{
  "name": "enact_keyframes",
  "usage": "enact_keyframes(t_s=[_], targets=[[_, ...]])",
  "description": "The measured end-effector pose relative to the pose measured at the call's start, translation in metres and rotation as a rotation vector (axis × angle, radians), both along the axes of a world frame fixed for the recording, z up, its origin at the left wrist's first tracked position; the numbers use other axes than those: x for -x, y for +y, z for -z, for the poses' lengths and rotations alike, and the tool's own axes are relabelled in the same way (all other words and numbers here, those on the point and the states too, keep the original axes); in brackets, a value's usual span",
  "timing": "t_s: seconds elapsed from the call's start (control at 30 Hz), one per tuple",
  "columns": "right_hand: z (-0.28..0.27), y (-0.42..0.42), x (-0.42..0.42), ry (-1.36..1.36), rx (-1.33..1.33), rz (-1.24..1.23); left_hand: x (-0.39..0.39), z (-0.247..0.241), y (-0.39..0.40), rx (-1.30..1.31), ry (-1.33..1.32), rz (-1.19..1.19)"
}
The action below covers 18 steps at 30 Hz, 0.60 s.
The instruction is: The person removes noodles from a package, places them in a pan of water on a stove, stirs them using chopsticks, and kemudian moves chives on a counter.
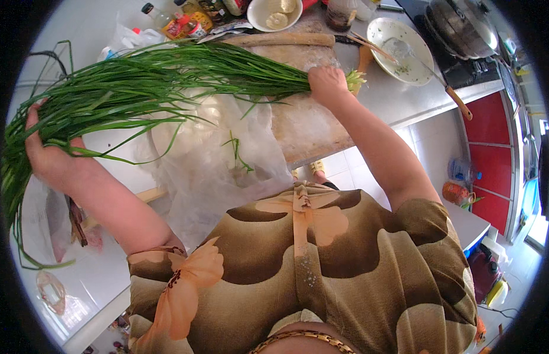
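Note:
A long bundle of green garlic chives (168,73) stretches across the upper left of the view. My right hand (327,86) is closed around the pale stem end. At the far left, my left hand (53,150) supports the leafy end with its fingers under and around the leaves, which partly hide them. Below the chives, a crumpled clear plastic bag (217,177) lies over the counter's edge, with a few loose green leaves (236,152) on it. A floured wooden board (305,121) lies under my right hand, with a wooden rolling pin (283,40) along its far side.
Bottles (168,24) and a white bowl (274,15) stand at the back. A larger bowl (400,51) to the right holds chopsticks and a wooden-handled spatula (456,99), whose handle sticks out over the counter edge. Beyond it, a lidded metal pot (462,28) sits on the stove.

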State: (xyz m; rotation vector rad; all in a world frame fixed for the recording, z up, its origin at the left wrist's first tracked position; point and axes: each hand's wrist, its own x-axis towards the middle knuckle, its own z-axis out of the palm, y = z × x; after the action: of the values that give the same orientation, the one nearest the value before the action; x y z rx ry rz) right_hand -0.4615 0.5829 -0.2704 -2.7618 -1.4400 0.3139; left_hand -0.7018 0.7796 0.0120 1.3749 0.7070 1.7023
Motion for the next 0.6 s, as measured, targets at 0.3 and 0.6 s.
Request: enact_keyframes(t_s=[0.3,0.6], targets=[[-0.027,-0.018,-0.007,0.024,-0.044,-0.007,0.027,-0.012,-0.002,-0.111,-0.047,-0.037],[-0.157,-0.037,0.009,-0.148,-0.240,0.036,0.043,0.016,0.027,-0.053,-0.069,0.089]])
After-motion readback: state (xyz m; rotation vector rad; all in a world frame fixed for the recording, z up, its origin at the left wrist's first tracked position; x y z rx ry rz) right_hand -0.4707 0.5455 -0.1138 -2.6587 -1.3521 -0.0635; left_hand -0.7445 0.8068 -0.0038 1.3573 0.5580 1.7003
